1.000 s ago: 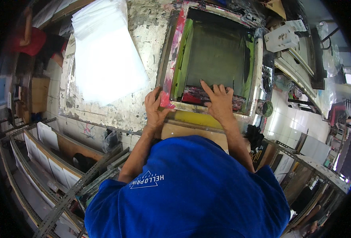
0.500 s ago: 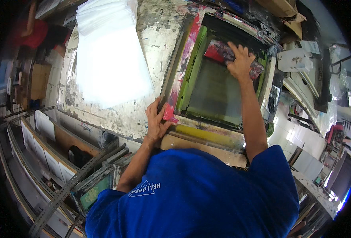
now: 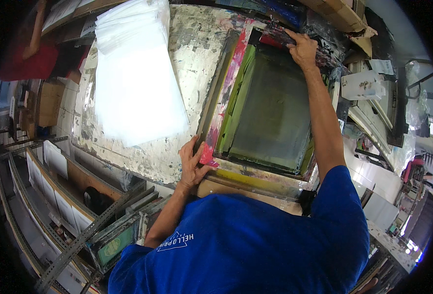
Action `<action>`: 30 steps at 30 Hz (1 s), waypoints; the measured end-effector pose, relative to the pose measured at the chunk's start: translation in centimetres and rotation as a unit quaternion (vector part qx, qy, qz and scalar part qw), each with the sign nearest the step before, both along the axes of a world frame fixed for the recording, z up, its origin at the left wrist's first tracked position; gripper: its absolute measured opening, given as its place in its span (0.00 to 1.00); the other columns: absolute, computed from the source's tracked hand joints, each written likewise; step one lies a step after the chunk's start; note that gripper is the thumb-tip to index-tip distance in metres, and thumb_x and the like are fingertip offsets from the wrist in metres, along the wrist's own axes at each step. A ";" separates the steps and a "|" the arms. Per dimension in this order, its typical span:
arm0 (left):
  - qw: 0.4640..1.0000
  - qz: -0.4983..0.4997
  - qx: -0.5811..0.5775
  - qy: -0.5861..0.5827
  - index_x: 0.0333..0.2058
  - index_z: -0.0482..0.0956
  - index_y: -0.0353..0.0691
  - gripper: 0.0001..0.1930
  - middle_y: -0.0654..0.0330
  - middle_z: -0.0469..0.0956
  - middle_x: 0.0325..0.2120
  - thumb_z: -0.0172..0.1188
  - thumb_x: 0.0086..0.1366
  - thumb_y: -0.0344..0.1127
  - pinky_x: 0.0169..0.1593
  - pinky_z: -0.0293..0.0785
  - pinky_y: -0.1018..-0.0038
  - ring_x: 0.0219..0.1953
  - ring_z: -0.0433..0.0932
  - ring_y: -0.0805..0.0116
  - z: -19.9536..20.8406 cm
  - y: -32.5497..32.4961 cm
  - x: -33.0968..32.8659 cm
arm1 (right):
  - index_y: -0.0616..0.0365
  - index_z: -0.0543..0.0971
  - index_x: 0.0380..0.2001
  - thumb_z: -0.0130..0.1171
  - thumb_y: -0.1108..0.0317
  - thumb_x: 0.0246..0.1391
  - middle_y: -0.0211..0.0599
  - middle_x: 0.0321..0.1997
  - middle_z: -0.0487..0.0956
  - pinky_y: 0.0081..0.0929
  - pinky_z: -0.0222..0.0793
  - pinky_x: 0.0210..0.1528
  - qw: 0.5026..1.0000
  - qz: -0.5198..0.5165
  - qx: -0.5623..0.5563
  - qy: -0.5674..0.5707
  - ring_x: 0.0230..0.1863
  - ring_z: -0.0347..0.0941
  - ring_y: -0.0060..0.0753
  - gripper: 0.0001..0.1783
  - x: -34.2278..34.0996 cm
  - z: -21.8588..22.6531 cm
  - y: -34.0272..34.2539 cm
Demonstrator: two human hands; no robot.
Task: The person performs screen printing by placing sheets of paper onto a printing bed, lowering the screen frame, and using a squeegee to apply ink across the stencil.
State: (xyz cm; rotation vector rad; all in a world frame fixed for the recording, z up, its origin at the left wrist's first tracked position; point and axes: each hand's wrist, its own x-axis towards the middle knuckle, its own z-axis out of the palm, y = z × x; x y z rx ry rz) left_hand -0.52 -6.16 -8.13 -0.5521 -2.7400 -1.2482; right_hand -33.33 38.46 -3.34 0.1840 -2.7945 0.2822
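Squeegee (image 3: 327, 57) lies under the right hand (image 3: 303, 49), whose fingers curl over it at the frame's far end. The left hand (image 3: 193, 165) grips the near left corner of the frame (image 3: 230, 90), fingers and thumb on either side. Mesh (image 3: 275, 98) spans between the hands; the right forearm hides part of the frame's right side. Left of both hands, paper (image 3: 138, 93) covers much of the counter (image 3: 192, 63). Just beyond the right hand crowds a carton (image 3: 339, 12); to its right stands a white box (image 3: 361, 86). Shelves (image 3: 72, 196) fill the space left of the left hand, nearer the body.
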 end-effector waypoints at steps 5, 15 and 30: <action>1.000 -0.003 0.002 -0.004 0.63 0.74 0.38 0.46 0.47 0.72 0.59 0.75 0.48 0.58 0.64 0.58 0.54 0.61 0.66 0.48 0.3 0.0 0.1 | 0.27 0.81 0.58 0.70 0.67 0.47 0.43 0.40 0.86 0.42 0.72 0.51 0.984 -0.012 -0.176 -0.020 0.42 0.81 0.49 0.33 0.6 1.9 0.5; 0.991 0.043 0.129 -0.010 0.60 0.75 0.30 0.46 0.52 0.76 0.47 0.79 0.45 0.51 0.60 0.61 0.61 0.52 0.67 0.53 2.0 1.0 0.6 | 0.57 0.76 0.63 0.67 0.84 0.45 0.41 0.59 0.83 0.24 0.69 0.60 0.868 -0.070 -0.476 -0.126 0.58 0.76 0.27 0.38 18.5 9.8 -5.1; 0.817 0.048 0.534 0.211 0.60 0.60 0.27 0.22 0.47 0.62 0.60 0.49 0.73 0.32 0.61 0.69 0.64 0.60 0.69 0.59 19.1 11.0 -13.5 | 0.50 0.84 0.52 0.61 0.66 0.45 0.37 0.26 0.78 0.31 0.67 0.28 0.963 0.132 -0.091 0.215 0.24 0.71 0.34 0.26 23.7 28.3 -10.7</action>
